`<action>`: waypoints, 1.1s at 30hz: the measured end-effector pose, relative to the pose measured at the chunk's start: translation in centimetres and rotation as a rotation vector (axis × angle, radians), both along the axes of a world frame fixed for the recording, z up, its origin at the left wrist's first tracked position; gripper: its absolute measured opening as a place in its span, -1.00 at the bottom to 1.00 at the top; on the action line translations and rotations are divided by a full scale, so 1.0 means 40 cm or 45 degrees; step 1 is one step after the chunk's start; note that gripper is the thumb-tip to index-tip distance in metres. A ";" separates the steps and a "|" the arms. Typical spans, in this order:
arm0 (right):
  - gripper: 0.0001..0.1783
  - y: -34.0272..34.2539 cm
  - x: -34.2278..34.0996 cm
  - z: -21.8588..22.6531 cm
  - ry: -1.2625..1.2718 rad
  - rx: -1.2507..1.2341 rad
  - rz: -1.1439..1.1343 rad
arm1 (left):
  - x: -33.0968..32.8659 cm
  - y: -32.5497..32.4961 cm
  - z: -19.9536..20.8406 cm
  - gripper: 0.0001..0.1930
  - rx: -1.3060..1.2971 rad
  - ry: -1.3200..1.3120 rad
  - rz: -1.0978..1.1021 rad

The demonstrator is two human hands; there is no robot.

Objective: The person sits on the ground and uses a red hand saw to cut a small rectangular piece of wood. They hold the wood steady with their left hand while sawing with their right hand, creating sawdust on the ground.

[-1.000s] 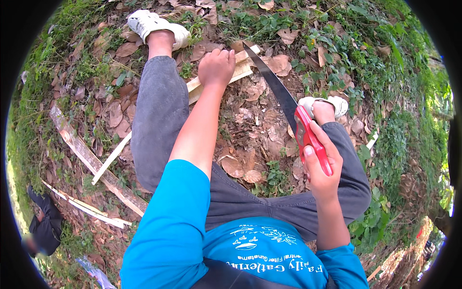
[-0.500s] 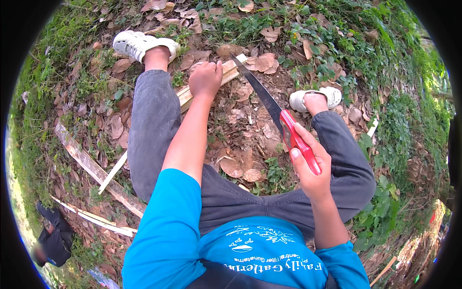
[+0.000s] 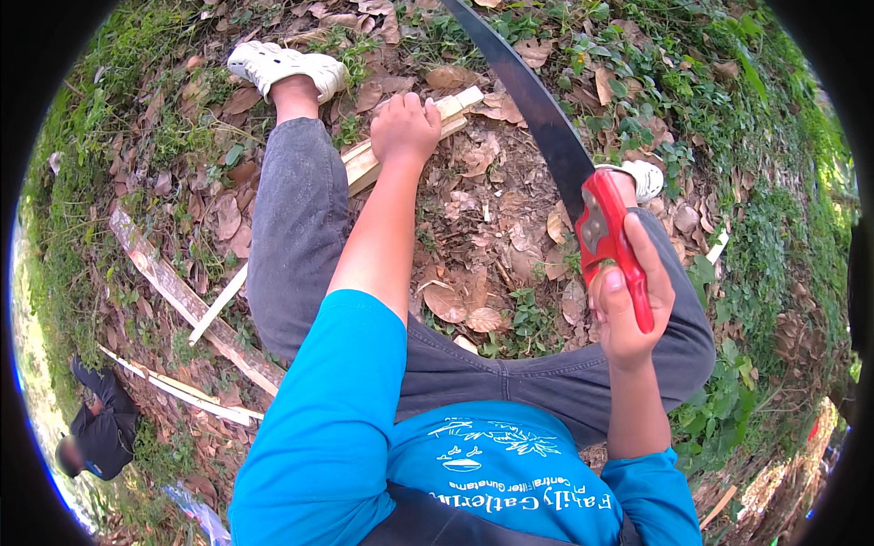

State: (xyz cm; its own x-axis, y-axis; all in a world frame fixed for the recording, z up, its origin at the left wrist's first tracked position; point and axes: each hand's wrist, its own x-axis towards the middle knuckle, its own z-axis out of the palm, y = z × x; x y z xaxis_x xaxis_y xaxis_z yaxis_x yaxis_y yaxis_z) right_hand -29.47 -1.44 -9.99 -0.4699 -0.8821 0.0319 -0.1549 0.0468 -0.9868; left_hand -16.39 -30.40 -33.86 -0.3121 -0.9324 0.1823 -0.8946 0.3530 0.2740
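Note:
My right hand [image 3: 630, 305] is wrapped round the red handle of a hand saw [image 3: 546, 127]. Its long, dark, curved blade points up and away to the left, lifted in the air and apart from the wood. Ahead, between my feet, my left hand [image 3: 404, 129] is closed over a small bundle of pale wooden strips [image 3: 451, 114] lying slantwise near the ground. The strips' far ends stick out to the right of my knuckles, and their near ends show beside my left shin. My palm hides the middle of the bundle.
Dry leaves and green weeds cover the ground. To my left lie a long bark-edged plank [image 3: 182, 296], a pale stick [image 3: 218, 305] across it, and a split strip [image 3: 182, 391]. A person in dark clothes [image 3: 107, 423] is at the far left. My white clogs [image 3: 289, 68] flank the bundle.
The saw has risen away from the strips, its handle shifting right and its blade now higher in view. My left hand keeps its hold on the bundle.

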 end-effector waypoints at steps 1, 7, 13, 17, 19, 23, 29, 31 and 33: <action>-0.47 -0.034 -0.002 0.011 -0.034 -0.069 -0.002 | 0.001 0.000 0.004 -0.62 0.008 -0.024 0.004; -0.50 -0.293 -0.022 -0.209 -0.003 -0.018 0.156 | 0.001 -0.014 0.014 -0.50 0.097 -0.106 0.016; -0.50 -0.344 -0.027 -0.303 -0.071 -0.030 0.137 | -0.002 -0.022 0.024 -0.43 0.169 -0.148 -0.026; -0.50 -0.309 -0.030 -0.299 -0.021 0.054 0.152 | -0.009 -0.022 0.019 -0.45 0.183 -0.148 -0.021; -0.49 -0.277 -0.035 -0.286 0.067 0.083 0.154 | -0.008 -0.028 0.010 -0.47 0.129 -0.124 -0.003; -0.49 -0.101 -0.061 -0.197 0.206 0.227 0.178 | 0.001 -0.013 0.001 -0.57 -0.088 -0.048 0.028; -0.50 0.006 -0.073 -0.058 0.139 0.272 0.211 | 0.017 0.007 -0.035 -0.70 -0.172 0.124 -0.003; -0.49 -0.073 -0.056 -0.099 0.141 0.240 0.217 | 0.015 0.018 -0.028 -0.71 -0.166 0.114 -0.021; -0.49 -0.180 -0.052 -0.197 0.183 0.175 0.208 | -0.010 0.028 -0.016 -0.71 -0.201 0.136 -0.093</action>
State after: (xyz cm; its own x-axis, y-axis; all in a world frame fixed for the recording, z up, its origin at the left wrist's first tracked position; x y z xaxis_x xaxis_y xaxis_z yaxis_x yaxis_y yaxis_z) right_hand -31.56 -8.63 -17.85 -0.3202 -0.9466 -0.0376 -0.3098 0.1421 -0.9401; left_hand -16.81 -29.29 -34.49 -0.3490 -0.8652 0.3601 -0.8339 0.4620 0.3018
